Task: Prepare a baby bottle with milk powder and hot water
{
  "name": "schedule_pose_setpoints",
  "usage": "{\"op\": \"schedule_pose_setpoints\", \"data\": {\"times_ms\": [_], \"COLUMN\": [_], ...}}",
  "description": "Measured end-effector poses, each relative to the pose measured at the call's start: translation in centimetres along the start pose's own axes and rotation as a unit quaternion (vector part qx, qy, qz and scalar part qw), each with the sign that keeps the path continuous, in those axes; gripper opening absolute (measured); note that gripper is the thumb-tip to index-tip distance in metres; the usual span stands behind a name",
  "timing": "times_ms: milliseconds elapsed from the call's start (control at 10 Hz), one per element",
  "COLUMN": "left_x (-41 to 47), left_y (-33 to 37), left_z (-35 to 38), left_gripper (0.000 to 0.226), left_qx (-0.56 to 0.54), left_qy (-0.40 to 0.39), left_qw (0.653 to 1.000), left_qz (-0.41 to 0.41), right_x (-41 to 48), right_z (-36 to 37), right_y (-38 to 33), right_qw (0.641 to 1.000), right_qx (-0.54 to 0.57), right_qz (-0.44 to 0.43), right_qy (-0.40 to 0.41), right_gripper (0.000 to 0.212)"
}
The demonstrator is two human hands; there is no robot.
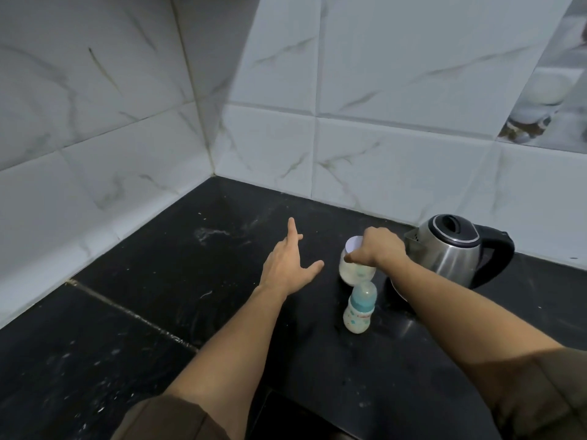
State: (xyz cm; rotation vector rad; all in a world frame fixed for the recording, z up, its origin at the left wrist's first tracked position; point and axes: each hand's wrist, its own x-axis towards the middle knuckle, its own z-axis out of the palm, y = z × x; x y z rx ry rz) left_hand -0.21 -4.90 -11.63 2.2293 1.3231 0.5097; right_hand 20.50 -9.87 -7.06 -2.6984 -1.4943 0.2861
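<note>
Kettle: stands lid down at the counter's right, untouched.
Right hand: closed over the milk powder jar; opening step.
Left hand: open, hovering, empty.
Baby bottle: upright, capped, nearest the camera; needs uncapping next.

Right hand covers most of the jar top, so lid on/off and exact finger grip can't be read; jar contents just a pale blur. Right forearm hides the kettle base's left edge + the jar's right side; bottle print too small to read, fill lvl unclear. Both arms cut off at the bottom edge w/ brown sleeves partly out of frame; patterned tile top right is cropped and blurry.
</note>
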Motion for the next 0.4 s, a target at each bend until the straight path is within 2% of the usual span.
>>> {"op": "schedule_pose_setpoints", "data": {"times_ms": [300, 400], "left_x": [0.4, 0.7], "left_y": [1.5, 2.3], "left_z": [0.5, 0.0], "left_gripper": [0.101, 0.079], "left_qx": [0.045, 0.087], "left_qy": [0.017, 0.071], "left_qw": [0.999, 0.994], "left_qz": [-0.018, -0.008], "right_x": [0.8, 0.6], "right_z": [1.2, 0.5], "right_y": [0.8, 0.6], "right_qw": [0.999, 0.999], "right_qx": [0.003, -0.018], "right_qz": [-0.033, -0.046], "right_qy": [-0.016, 0.001], "right_gripper": [0.082, 0.092]}}
